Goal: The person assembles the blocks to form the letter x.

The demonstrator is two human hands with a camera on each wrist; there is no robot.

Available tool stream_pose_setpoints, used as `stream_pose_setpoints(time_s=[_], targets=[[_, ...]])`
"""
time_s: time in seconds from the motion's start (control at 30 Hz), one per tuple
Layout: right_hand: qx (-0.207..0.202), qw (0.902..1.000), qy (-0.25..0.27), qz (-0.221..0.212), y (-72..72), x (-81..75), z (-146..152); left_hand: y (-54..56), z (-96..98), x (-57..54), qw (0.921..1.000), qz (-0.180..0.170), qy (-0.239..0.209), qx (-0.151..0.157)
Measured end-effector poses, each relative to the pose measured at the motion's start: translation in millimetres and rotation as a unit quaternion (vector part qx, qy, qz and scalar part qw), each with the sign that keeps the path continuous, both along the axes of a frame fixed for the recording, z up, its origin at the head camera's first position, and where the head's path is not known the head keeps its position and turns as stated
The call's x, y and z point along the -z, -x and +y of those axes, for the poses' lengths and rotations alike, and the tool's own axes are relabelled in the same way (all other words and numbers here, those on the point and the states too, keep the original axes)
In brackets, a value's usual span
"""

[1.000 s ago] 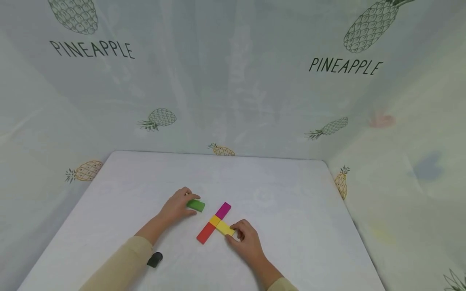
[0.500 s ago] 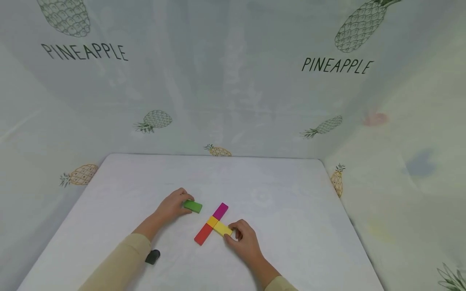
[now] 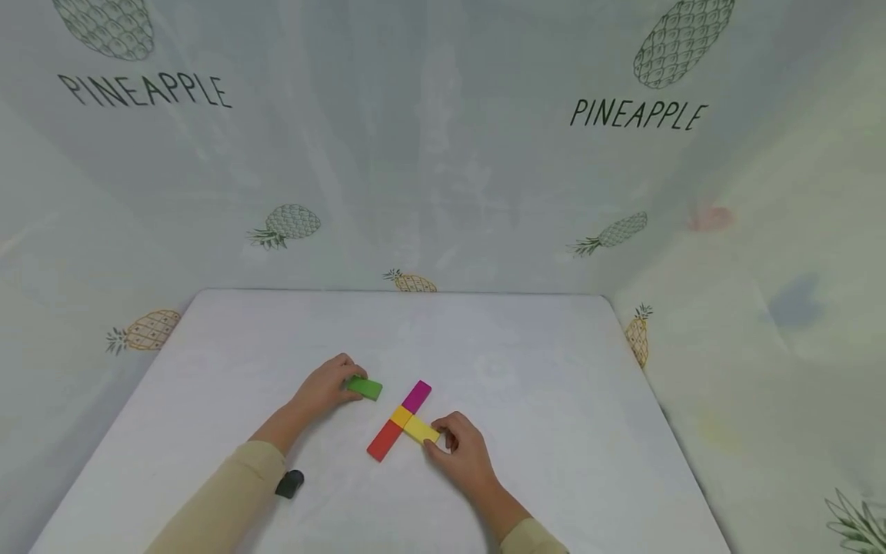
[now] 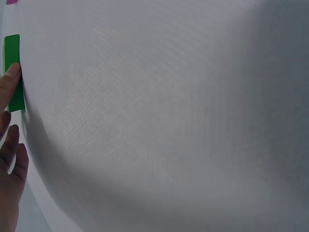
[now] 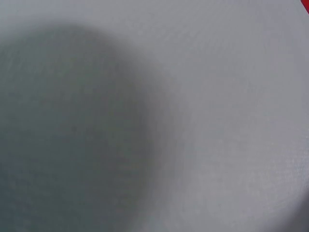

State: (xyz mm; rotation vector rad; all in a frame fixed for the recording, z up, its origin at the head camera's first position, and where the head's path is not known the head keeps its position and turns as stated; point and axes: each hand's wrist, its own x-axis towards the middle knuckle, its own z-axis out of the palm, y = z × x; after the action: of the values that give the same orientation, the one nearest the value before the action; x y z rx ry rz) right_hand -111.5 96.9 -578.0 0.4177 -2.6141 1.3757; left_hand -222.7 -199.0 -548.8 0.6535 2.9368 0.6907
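My left hand (image 3: 328, 388) pinches a green rectangular block (image 3: 365, 388) between thumb and fingers, left of the other blocks. In the left wrist view the green block (image 4: 14, 53) lies at the left edge with a fingertip on its side. My right hand (image 3: 462, 452) pinches the near end of a yellow block (image 3: 419, 428). That block's far end meets a small orange-yellow square block (image 3: 401, 417). A magenta block (image 3: 417, 396) extends from the square away from me, and a red block (image 3: 384, 441) extends from it toward me. The right wrist view shows mostly blurred tabletop.
The blocks lie on a white table (image 3: 540, 369) with a patterned cloth (image 3: 443, 154) hanging behind and at the sides. A small black object (image 3: 290, 484) sits beside my left sleeve (image 3: 224, 492).
My left hand's fingers have closed in on the green block, which has shifted slightly left, away from the magenta one. My right hand stays at the yellow block. The head view has shifted slightly.
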Motion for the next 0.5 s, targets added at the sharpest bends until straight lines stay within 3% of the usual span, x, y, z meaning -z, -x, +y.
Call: stream_pose_setpoints(time_s=[0.5], targets=[[0.002,1.0,-0.001,-0.007,1.4,-2.3,-0.7,-1.4,11.1,-3.7,0.9997,-0.007,0.017,0.018]])
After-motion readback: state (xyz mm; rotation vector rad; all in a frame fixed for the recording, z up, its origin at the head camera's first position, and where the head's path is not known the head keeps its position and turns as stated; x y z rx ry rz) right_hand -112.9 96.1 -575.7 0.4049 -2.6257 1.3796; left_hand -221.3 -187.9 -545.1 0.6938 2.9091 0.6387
